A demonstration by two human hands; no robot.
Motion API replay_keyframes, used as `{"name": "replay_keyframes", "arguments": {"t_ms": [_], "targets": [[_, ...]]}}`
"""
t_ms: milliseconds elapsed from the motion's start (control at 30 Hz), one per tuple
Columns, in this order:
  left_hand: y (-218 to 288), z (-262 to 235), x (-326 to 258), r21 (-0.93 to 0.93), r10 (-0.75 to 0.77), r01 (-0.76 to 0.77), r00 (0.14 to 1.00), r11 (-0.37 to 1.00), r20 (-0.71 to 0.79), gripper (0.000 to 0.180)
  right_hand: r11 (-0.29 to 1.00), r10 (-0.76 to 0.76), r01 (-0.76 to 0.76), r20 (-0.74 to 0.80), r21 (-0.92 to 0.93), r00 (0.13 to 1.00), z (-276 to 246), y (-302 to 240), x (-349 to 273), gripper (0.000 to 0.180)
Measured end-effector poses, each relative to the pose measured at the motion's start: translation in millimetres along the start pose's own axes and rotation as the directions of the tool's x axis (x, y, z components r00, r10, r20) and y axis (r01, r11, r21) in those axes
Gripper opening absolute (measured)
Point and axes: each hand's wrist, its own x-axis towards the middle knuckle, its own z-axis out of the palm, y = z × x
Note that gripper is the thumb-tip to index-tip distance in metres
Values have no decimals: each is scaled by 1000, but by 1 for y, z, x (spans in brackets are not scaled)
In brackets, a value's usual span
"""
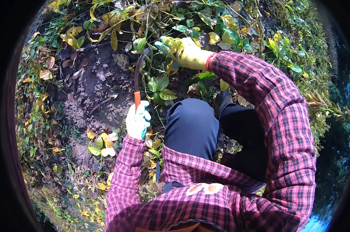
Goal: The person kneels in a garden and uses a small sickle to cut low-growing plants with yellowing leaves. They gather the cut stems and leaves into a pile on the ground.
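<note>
The left hand (137, 121) clasped the sickle (136, 79) by its orange handle (137, 99), fingers (146, 115) wrapped round, curved blade beside the plant stems (147, 23); the right hand (182, 52) was near them, but I could not tell whether its fingers gripped any

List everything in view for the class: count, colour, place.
Sickle: one, orange handle, dark blade, left of centre.
Leafy plants: many, green and yellow, across the ground.
Soil: one bare patch, brown, left of the sickle.
Trees: uncountable, dark green, right edge.
Shirt: one, checked pink and black, lower and right.
Trousers: one pair, dark, centre.
Shoe: one visible, dark, beside trousers.
Left hand: one, white glove, holding sickle.
Right hand: one, yellow glove, among plants.
</note>
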Motion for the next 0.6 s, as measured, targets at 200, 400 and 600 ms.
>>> {"name": "replay_keyframes", "arguments": {"t_ms": [200,400,600], "targets": [[-1,44,38,42,-26,27,1000,999,-13,20,918,338,-396,499,11,798,-8,23,15,25],[-37,36,49,-333,4,91,961,939,275,28,874,446,-486,408,-7,797,-12,37,21,24],[-73,-20,-15,-488,-50,159,972,858,229,36,707,689,-707,243,-19,683,-20,84,-10,27]]}}
